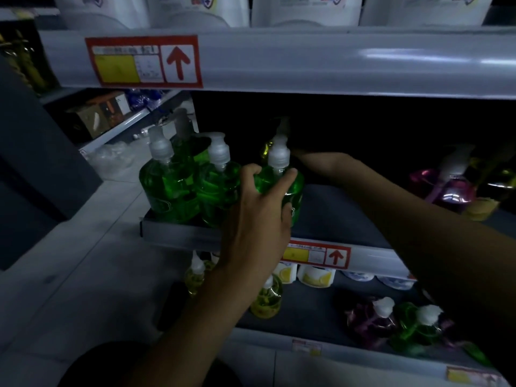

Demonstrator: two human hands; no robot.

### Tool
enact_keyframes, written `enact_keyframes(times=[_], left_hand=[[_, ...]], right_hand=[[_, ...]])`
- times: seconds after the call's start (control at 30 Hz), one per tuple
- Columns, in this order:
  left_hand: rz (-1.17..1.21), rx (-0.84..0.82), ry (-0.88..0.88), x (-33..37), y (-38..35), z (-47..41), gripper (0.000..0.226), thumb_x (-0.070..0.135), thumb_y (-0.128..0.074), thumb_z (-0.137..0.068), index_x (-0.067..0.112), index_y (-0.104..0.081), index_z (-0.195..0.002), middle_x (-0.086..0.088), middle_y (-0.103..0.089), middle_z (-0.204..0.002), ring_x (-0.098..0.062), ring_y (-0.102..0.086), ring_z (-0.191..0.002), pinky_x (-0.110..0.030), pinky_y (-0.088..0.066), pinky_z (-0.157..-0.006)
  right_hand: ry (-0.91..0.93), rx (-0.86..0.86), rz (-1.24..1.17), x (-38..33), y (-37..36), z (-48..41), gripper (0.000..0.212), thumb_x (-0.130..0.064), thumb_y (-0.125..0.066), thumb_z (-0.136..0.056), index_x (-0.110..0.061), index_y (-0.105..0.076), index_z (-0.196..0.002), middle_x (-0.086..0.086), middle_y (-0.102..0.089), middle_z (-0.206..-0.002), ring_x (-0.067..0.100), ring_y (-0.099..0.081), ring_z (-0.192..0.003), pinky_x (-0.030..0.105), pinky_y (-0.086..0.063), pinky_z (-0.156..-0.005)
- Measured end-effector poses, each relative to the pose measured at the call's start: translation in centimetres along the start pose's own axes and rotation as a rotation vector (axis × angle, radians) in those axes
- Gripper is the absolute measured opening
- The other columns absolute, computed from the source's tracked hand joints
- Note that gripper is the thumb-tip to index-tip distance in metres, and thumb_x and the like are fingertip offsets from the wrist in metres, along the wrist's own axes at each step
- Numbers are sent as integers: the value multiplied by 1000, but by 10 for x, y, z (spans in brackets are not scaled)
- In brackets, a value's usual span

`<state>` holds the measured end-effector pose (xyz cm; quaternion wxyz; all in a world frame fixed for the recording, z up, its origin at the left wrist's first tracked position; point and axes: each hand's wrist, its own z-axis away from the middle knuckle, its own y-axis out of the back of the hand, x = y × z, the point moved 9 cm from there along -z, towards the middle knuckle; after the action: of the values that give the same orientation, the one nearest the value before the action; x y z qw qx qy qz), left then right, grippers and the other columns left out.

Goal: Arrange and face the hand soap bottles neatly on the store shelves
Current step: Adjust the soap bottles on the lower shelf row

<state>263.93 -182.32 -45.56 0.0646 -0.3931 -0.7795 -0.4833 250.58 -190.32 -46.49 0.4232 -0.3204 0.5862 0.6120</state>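
Three green hand soap bottles stand upright in a row at the left end of the middle shelf point(335, 216). The rightmost green bottle point(295, 191) is gripped by the left hand point(257, 219): the thumb is curled round its left shoulder and the fingers are wrapped across its front and right side. Just beside it at nine o'clock the middle green bottle point(217, 188) is seen, and further at nine o'clock the left green bottle point(167, 188), the two touching. A rear green bottle point(185, 143) is set behind them at eleven o'clock.

A yellow bottle point(266, 149) is partly hidden behind the gripped bottle at twelve o'clock. The right arm point(363, 188) is stretched deep into the shelf towards it; the right hand is lost in the dark, so whether anything is held cannot be told.

At three o'clock, well apart, a purple bottle point(446, 188) is tilted on the same shelf. A red-bordered price label point(315, 255) is fixed to the shelf edge at six o'clock. On the lower shelf, yellow bottles point(265, 300) stand at six o'clock, and a purple and a green bottle point(416, 328) are lying at four o'clock.
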Motion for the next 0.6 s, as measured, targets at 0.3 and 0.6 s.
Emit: enact_keyframes(times=[0.3,0.6], left_hand=[[57,9,-15,2,-1,1,53,17,-62,-90,33,-46,-137,-3,-28,-144,-10,-52,-87,-15,-43,-65],[64,97,12,-5,29,-1,43,9,-60,-87,21,-55,-128,-8,-40,-132,-17,-56,-82,-11,-40,-57]], right_hand=[[-192,199,298,39,97,69,32,-8,-40,-97,-14,-46,-67,4,-45,-69,14,-43,-58,26,-37,-55],[-118,430,326,47,145,123,10,1,-52,-91,-1,-59,-86,21,-55,-76,30,-49,-66,30,-41,-54]])
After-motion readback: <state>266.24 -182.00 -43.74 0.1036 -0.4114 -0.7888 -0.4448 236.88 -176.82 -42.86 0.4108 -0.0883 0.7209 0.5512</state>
